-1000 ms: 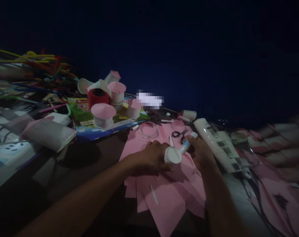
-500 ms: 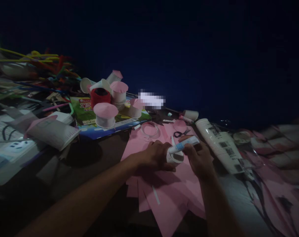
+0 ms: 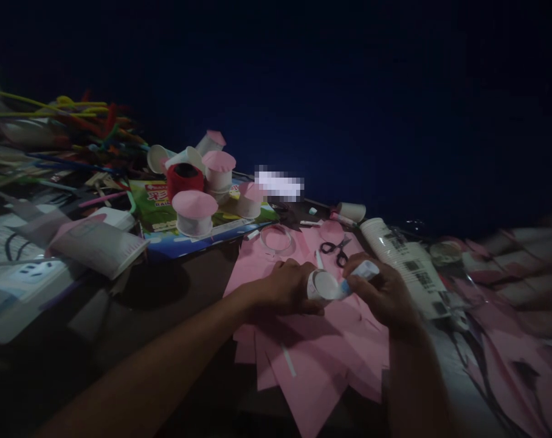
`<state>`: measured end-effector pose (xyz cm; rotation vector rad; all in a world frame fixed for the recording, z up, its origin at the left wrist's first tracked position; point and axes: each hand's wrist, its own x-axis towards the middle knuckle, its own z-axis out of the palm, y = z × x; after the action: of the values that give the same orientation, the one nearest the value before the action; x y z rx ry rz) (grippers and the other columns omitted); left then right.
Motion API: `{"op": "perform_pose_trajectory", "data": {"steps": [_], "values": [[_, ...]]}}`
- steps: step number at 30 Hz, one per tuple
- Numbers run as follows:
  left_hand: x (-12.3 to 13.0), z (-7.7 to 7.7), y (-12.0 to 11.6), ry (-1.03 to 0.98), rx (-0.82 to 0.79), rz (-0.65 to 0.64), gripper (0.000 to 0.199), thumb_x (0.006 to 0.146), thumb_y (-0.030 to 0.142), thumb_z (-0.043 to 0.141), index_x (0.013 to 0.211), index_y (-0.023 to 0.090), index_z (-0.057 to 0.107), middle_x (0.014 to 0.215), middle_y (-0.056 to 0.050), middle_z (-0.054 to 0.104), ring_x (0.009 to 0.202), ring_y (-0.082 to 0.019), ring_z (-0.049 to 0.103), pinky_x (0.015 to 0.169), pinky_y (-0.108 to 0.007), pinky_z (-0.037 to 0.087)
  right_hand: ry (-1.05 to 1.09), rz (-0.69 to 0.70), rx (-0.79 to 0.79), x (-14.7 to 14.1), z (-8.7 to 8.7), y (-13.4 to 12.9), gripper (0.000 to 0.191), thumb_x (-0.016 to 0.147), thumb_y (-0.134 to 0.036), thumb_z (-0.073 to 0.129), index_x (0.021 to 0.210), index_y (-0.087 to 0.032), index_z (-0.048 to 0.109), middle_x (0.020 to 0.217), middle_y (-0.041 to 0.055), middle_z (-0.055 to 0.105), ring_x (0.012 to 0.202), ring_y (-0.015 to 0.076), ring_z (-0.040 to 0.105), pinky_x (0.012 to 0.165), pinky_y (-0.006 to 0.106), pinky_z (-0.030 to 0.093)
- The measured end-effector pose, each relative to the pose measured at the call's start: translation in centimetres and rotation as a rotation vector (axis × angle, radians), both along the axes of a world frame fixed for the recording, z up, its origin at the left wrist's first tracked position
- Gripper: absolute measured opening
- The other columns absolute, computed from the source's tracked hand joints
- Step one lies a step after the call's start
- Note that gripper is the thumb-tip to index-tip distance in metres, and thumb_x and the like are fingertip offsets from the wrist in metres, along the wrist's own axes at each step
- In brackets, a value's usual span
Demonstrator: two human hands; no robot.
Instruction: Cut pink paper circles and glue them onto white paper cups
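Observation:
My left hand (image 3: pixel 290 286) is closed round a short white paper cup (image 3: pixel 326 285), its round opening tilted towards me. In my right hand (image 3: pixel 380 291) is a white and blue glue stick (image 3: pixel 363 272), its lower end at the right side of the cup's rim. Whether the tip touches the rim is hard to tell. Both hands are above overlapping sheets of pink paper (image 3: pixel 310 377). Black-handled scissors (image 3: pixel 336 248) lie just beyond them, near a pink paper disc (image 3: pixel 331 230) and a roll of clear tape (image 3: pixel 276 239).
At back left, several cups with pink paper tops (image 3: pixel 194 205) and a red yarn spool (image 3: pixel 185 180) stand on a colourful packet (image 3: pixel 160 234). A power strip (image 3: pixel 34 274) and pipe cleaners (image 3: pixel 93 118) lie further left. Stacked paper cups (image 3: pixel 406 267) lie right.
My right hand has moved the glue stick right and down, from across the cup's opening to its right rim. The scissors are now more fully visible. My left hand and the cup have hardly moved.

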<state>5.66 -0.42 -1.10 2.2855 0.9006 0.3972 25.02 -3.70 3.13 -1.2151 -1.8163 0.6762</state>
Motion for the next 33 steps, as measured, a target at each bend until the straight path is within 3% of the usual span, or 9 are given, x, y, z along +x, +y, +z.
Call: {"op": "perform_pose_trajectory", "data": {"steps": [5,7,11,15,18,23,27,33], "values": [[-0.7,1.2,-0.9,-0.022,-0.071,0.022,0.051,0.066,0.051,0.061,0.108,0.024,0.049,0.098,-0.006,0.055,0.095,-0.026,0.048,0.082,-0.038,0.039,0.510,-0.327,0.274,1.3,-1.1,2.0,0.018,0.078,-0.031,0.058,0.092,-0.020,0.061,0.067,-0.0017,0.057,0.054,0.0099,0.051,0.052,0.025,0.041],[-1.0,1.5,-1.2,-0.032,-0.123,0.049,0.054,0.066,0.050,0.062,0.111,0.025,0.047,0.100,-0.006,0.052,0.096,-0.026,0.047,0.079,-0.037,0.042,0.616,-0.387,0.263,1.6,-1.5,2.8,0.028,0.078,-0.035,0.058,0.102,-0.019,0.057,0.061,-0.0029,0.057,0.051,0.0103,0.052,0.047,0.023,0.041],[-1.1,2.1,-1.6,-0.046,-0.209,0.082,0.055,0.065,0.048,0.063,0.113,0.026,0.046,0.106,-0.008,0.048,0.098,-0.027,0.046,0.070,-0.034,0.046,0.615,-0.498,0.187,1.8,-1.9,3.4,0.040,0.076,-0.038,0.059,0.110,-0.019,0.051,0.056,-0.0048,0.055,0.043,0.0097,0.052,0.035,0.018,0.034],[-1.1,2.3,-1.5,-0.018,-0.173,0.086,0.058,0.064,0.047,0.065,0.114,0.024,0.047,0.104,-0.008,0.049,0.099,-0.028,0.046,0.073,-0.036,0.046,0.475,-0.552,0.227,2.3,-2.2,3.8,0.036,0.073,-0.024,0.058,0.108,-0.019,0.048,0.060,-0.0048,0.058,0.043,0.0078,0.052,0.044,0.020,0.043],[-1.1,1.9,-1.3,-0.044,-0.148,0.076,0.056,0.063,0.048,0.064,0.113,0.026,0.048,0.101,-0.007,0.051,0.096,-0.027,0.048,0.075,-0.038,0.044,0.310,-0.548,0.256,3.0,-2.5,5.2,0.046,0.071,-0.016,0.054,0.115,-0.020,0.040,0.071,-0.0025,0.062,0.048,0.0088,0.054,0.053,0.025,0.047],[-1.1,1.1,-0.8,-0.088,-0.129,0.014,0.057,0.064,0.050,0.063,0.113,0.024,0.048,0.103,-0.006,0.054,0.096,-0.025,0.048,0.080,-0.037,0.041,-0.108,-0.534,0.245,3.9,-3.1,10.0,0.055,0.069,-0.011,0.049,0.122,-0.018,0.039,0.088,0.0065,0.064,0.071,0.0176,0.060,0.071,0.035,0.046],[-1.1,1.0,-0.5,-0.096,-0.108,-0.023,0.055,0.065,0.051,0.063,0.110,0.023,0.049,0.103,-0.005,0.056,0.096,-0.025,0.048,0.083,-0.037,0.038,-0.546,-0.530,0.152,4.1,-3.9,13.8,0.057,0.072,-0.012,0.046,0.128,-0.016,0.037,0.096,0.0129,0.064,0.083,0.0252,0.060,0.076,0.041,0.044],[-1.0,0.9,-0.5,-0.103,-0.112,-0.011,0.056,0.064,0.050,0.065,0.110,0.022,0.051,0.101,-0.006,0.057,0.094,-0.026,0.048,0.082,-0.037,0.037,-0.679,-0.411,0.116,4.5,-5.3,16.9,0.049,0.072,-0.013,0.049,0.120,-0.017,0.047,0.098,0.0135,0.065,0.085,0.0277,0.060,0.078,0.042,0.044]]}}
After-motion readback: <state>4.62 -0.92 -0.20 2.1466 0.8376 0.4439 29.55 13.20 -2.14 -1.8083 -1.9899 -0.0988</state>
